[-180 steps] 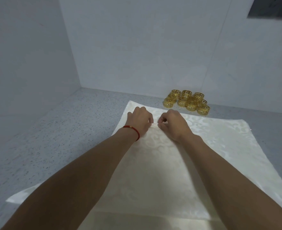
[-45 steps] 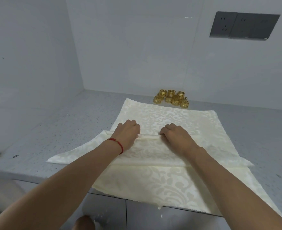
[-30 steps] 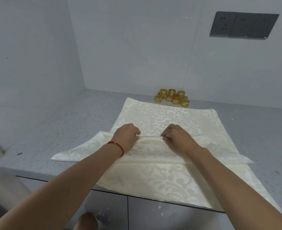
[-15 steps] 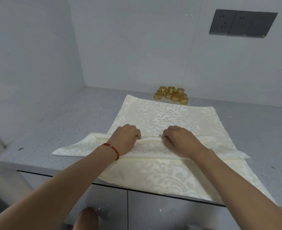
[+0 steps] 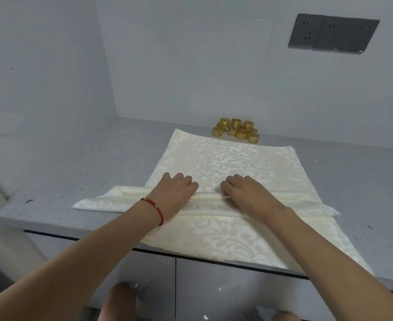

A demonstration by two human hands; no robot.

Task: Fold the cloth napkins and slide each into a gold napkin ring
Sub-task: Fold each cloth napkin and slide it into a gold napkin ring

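Note:
A cream patterned cloth napkin (image 5: 228, 158) lies spread on the grey countertop (image 5: 79, 172). On top of it another cream napkin (image 5: 112, 199) is folded into a long band running left to right, with a rolled ridge along its far edge. My left hand (image 5: 175, 192), with a red cord at the wrist, and my right hand (image 5: 246, 193) sit side by side on the middle of that ridge, fingers curled over the fold and gripping it. A cluster of several gold napkin rings (image 5: 237, 130) stands behind the napkins near the back wall.
White walls close off the left and the back. A dark socket panel (image 5: 333, 33) is on the back wall at upper right. The lower napkin's near edge hangs over the counter's front edge, above grey cabinet doors (image 5: 214, 286).
Since six seconds ago the napkin has gone from flat to a folded band. Over the last second my hands have stayed on the fold, working the rolled edge slightly; the camera shifted a little.

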